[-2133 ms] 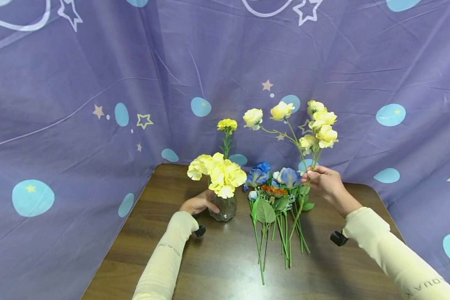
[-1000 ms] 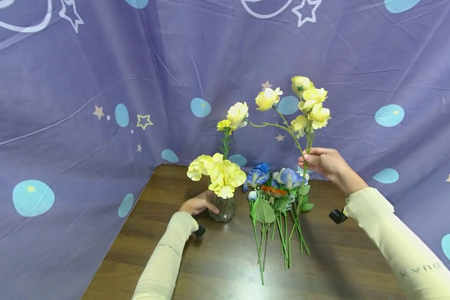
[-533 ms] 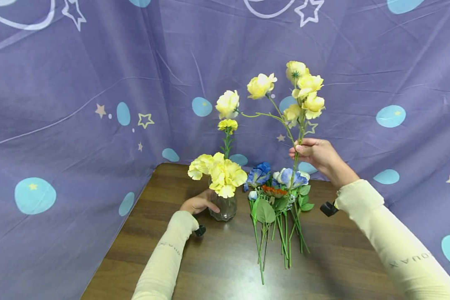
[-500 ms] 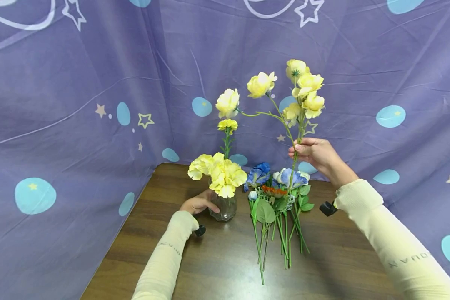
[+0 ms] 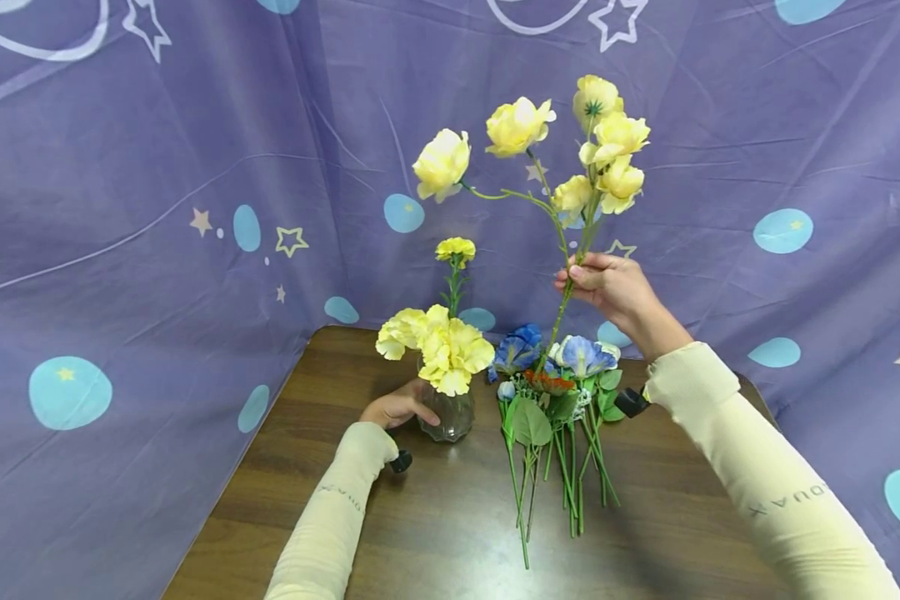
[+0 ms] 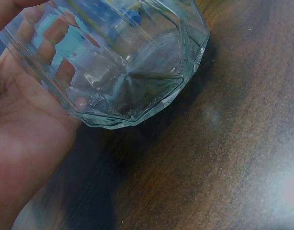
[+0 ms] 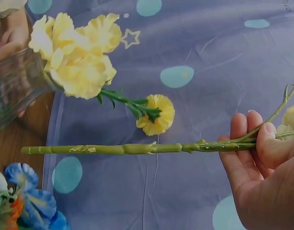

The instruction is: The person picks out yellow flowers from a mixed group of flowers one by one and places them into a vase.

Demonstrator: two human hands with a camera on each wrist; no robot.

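Observation:
My left hand (image 5: 401, 406) is wrapped around a clear glass vase (image 5: 450, 419) that stands on the table. In the left wrist view the fingers show through the faceted glass vase (image 6: 137, 81). Large ruffled yellow blooms (image 5: 450, 350) and a taller yellow carnation (image 5: 456, 250) rise from the vase. My right hand (image 5: 615, 287) pinches a branching spray of pale yellow roses (image 5: 521, 127) by its stem, raised above the pile of flowers. The right wrist view shows the bare green stem (image 7: 123, 149) reaching out from the thumb and fingers of the right hand (image 7: 262, 163).
A pile of loose artificial flowers lies right of the vase, with blue blooms (image 5: 516, 352), an orange flower (image 5: 549, 382), green leaves (image 5: 531, 423) and several stems toward the front. A purple patterned curtain (image 5: 157, 292) hangs behind the brown wooden table (image 5: 420, 533).
My right hand has lifted the yellow rose spray up and to the left, its stem coming off the flower pile. My left hand and the vase have stayed in place.

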